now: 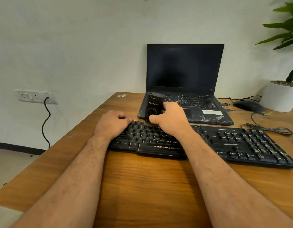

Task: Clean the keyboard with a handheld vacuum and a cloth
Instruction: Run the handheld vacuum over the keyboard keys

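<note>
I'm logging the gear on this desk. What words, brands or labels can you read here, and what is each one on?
"ZEBRONICS": front edge of the keyboard.
"Ctrl", "Alt", "Shift" and single letters: its keys.
"STRIFF" (roughly, blurred): handheld vacuum that the right hand grips.
"ThinkPad" (blurred): palm rest of the laptop.
White sticker on the laptop: too small to read.

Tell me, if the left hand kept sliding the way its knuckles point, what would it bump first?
Probably the vacuum, which the right hand holds upright on the keyboard. The left hand rests curled at its left end.
</note>
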